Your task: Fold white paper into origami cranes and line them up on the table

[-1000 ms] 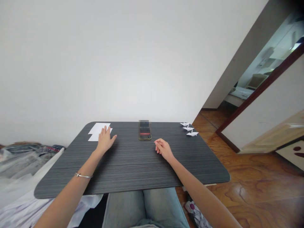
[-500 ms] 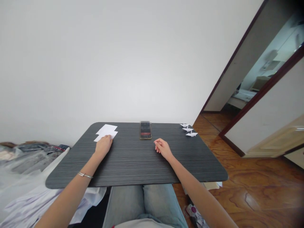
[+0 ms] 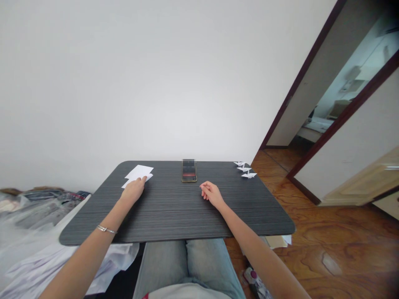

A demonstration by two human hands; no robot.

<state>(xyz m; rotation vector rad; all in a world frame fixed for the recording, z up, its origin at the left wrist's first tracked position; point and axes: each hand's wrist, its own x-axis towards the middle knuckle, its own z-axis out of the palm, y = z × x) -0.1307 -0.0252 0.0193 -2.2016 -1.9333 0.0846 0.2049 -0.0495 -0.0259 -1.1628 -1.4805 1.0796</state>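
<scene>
I sit at a dark striped table (image 3: 174, 216). White paper sheets (image 3: 139, 172) lie at its far left. My left hand (image 3: 134, 189) rests at their near edge, fingers curled, fingertips pinching the front sheet. My right hand (image 3: 211, 192) lies on the table right of centre, fingers loosely curled, nothing visible in it. A phone (image 3: 188, 171) stands or lies at the far middle, between the hands. Three white folded paper cranes (image 3: 245, 169) sit at the far right corner.
A white wall runs behind the table. Clothes and plastic bags (image 3: 34, 207) are heaped on the left. An open doorway (image 3: 339, 104) and wooden floor (image 3: 327, 241) are on the right. My jeans-clad knees (image 3: 187, 265) are under the near edge.
My left hand went from lying flat and open on the paper to curling at the sheets' near edge. The sheets shifted slightly. My right hand stayed put.
</scene>
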